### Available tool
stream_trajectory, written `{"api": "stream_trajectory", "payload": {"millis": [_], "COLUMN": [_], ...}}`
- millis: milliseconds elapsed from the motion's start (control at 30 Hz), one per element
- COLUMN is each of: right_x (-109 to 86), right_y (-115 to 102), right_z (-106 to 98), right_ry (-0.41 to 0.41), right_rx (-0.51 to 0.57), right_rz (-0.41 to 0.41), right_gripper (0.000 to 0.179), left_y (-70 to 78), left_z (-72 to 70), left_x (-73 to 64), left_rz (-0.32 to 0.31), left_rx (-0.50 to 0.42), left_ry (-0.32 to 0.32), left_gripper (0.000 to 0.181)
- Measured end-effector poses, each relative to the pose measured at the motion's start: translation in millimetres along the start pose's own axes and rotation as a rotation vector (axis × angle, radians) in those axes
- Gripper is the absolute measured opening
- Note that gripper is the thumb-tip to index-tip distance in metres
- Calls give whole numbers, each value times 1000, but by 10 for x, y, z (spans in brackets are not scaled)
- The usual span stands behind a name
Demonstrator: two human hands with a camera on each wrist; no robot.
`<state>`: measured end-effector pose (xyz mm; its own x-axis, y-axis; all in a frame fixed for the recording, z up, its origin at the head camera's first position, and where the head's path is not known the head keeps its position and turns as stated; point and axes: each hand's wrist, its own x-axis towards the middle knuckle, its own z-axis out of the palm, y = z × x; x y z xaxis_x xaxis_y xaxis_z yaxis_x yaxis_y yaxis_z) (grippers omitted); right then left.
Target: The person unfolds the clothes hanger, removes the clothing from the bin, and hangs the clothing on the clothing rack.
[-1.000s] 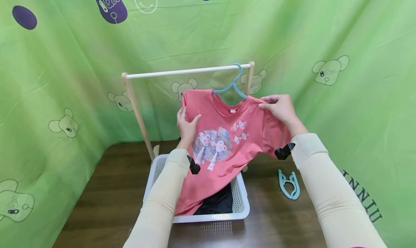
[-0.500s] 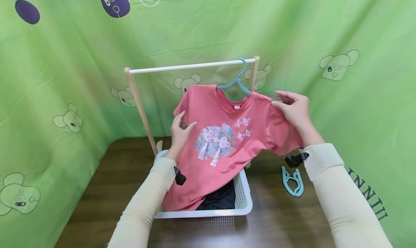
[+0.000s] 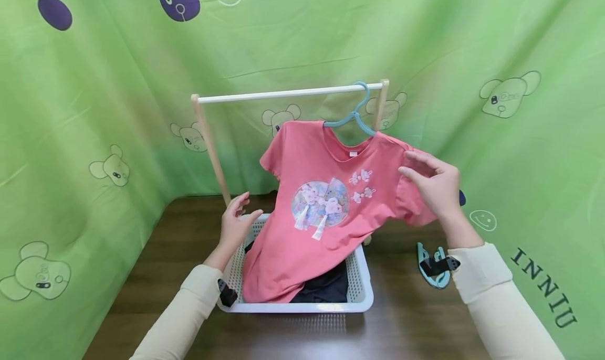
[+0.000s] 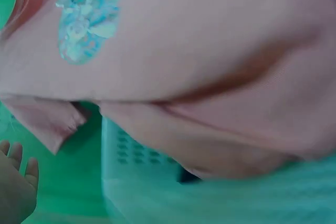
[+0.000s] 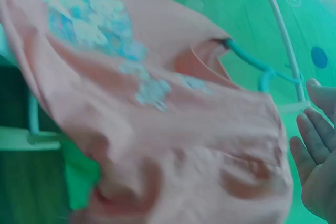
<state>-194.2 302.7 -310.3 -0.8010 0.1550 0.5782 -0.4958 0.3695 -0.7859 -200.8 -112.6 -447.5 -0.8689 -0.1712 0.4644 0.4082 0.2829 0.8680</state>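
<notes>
A pink T-shirt [image 3: 312, 255] with a round floral print hangs on a blue hanger [image 3: 355, 115], whose hook is over the rack's white rail [image 3: 283, 93]. Its lower part drapes into a white basket [image 3: 364, 281]. To the left of the shirt, my left hand [image 3: 233, 229] is held apart from it, fingers loosely bent and holding nothing. My right hand [image 3: 437, 187] is by the shirt's right-hand sleeve with its fingers extended; in the right wrist view the hand [image 5: 317, 166] appears beside the shoulder, gripping no cloth.
Dark cloth [image 3: 326, 286] lies in the basket under the shirt. A folded blue hanger [image 3: 437, 280] rests on the brown table [image 3: 402, 318] at the right, partly behind the wrist camera. A green printed curtain [image 3: 302, 34] surrounds the table.
My left hand has let go of the shirt's left-hand side and drawn down and left. My right hand has released the shoulder and moved outward. The left-hand sleeve now hangs free.
</notes>
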Motion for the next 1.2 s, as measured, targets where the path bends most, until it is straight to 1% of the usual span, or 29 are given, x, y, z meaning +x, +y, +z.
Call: {"api": "stream_trajectory", "payload": {"millis": [100,200,267,367,467,533,633,733,800,867,1000,1100,1200], "right_x": [-160,-298,-374,-461,-533,-582,-671,-770,-833,-890,-987,-1053,-1119], "right_y": [-105,-115,-74,18,169,284,428,446,425,384,321,300,315], "right_z": [99,227,320,455,592,694,865,1028,1125,1220,1413,1561,1702], "right_ry": [-78,-173,-239,-313,-378,-418,-491,-567,-616,-673,-799,-889,-966], "right_rx": [-13,15,39,58,90,132,182,200,206,227,225,235,238], "right_rz": [-17,-28,-19,-4,21,50,101,135,149,180,192,173,149], "right_gripper": [34,34,34,35,36,38,40,42,42,43,45,48,51], "left_y": [-76,-111,-133,-166,-200,-192,-134,-49,-31,-47,-128,-189,-220], "left_z": [-132,-272,-362,-468,-543,-574,-605,-619,-623,-624,-632,-634,-626], "left_x": [-104,-192,-243,-321,-406,-468,-568,-661,-711,-752,-813,-841,-858], "left_rz": [-21,-31,-31,-30,-53,-74,-79,-74,-76,-88,-81,-42,-25], "left_rx": [5,35,44,59,93,109,109,106,117,134,134,103,73], "left_ry": [21,14,-10,-62,-97,-109,-128,-157,-173,-181,-177,-163,-156], "left_gripper": [55,52,52,52,51,51,51,51,50,48,45,43,41]}}
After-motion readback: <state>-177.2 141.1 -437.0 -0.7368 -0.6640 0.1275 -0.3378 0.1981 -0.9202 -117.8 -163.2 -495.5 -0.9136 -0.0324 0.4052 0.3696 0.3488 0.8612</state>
